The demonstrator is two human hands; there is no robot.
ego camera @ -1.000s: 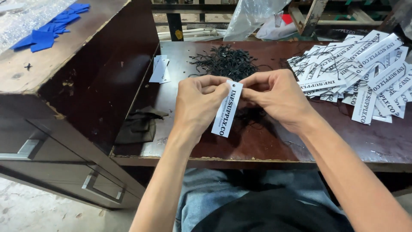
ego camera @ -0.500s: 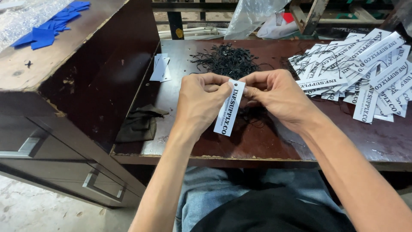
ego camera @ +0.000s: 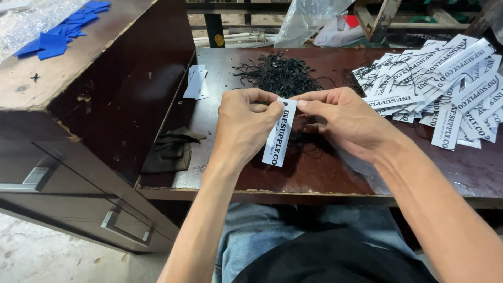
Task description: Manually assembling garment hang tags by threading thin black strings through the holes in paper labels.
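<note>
My left hand pinches the top of a long white paper tag with dark print, which hangs down over the brown table. My right hand meets it at the tag's upper end, fingertips closed there, with a thin black string trailing beneath. A heap of black strings lies just beyond both hands. A spread pile of the same white tags, several with strings attached, covers the table's right side.
A dark wooden cabinet with drawers stands at the left, blue pieces on its top. Two white tags lie beside it, a dark cloth nearer the table's edge. Clear plastic bags sit behind.
Both hands stay together at the tag's top. The tag hangs a little lower and straighter than before; the fingers have shifted slightly.
</note>
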